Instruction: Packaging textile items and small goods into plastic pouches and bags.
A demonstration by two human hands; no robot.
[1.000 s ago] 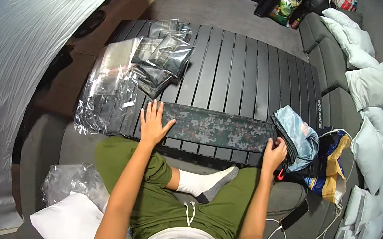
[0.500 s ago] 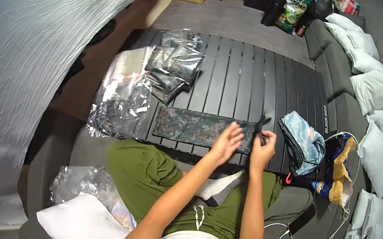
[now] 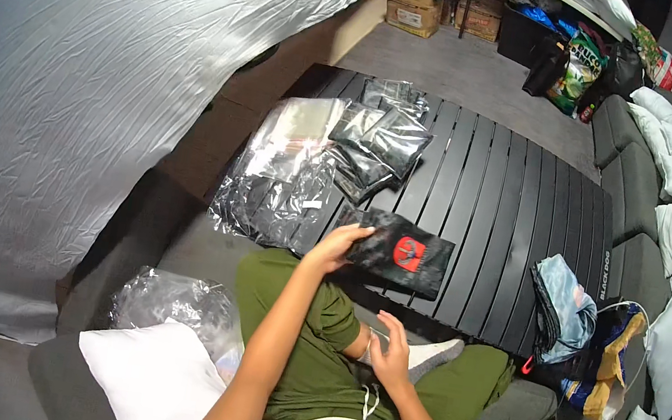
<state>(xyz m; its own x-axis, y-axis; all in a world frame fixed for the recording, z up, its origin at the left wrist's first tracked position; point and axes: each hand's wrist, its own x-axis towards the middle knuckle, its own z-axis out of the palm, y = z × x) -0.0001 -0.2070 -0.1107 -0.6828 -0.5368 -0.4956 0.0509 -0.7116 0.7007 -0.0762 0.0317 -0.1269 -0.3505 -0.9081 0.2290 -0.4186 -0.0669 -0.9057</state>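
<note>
Left hand (image 3: pixel 337 247) is pinching the folded dark cloth (image 3: pixel 384 250) at its left end, thumb on top. Cloth is sitting at the near edge of the black slatted table (image 3: pixel 499 221); resting or lifted, can't tell. Red patch (image 3: pixel 408 254) is facing up. Right hand (image 3: pixel 393 362) is hovering over the green trousers (image 3: pixel 321 364), fingers loosely apart, holding nothing. Cloth is looking light, soft, not fragile; layers are probably sliding a bit, free end likely sagging under one-ended grip. I'd be gripping both short ends, all layers together. Clear plastic bags (image 3: pixel 281 167) are lying along the table's left edge.
</note>
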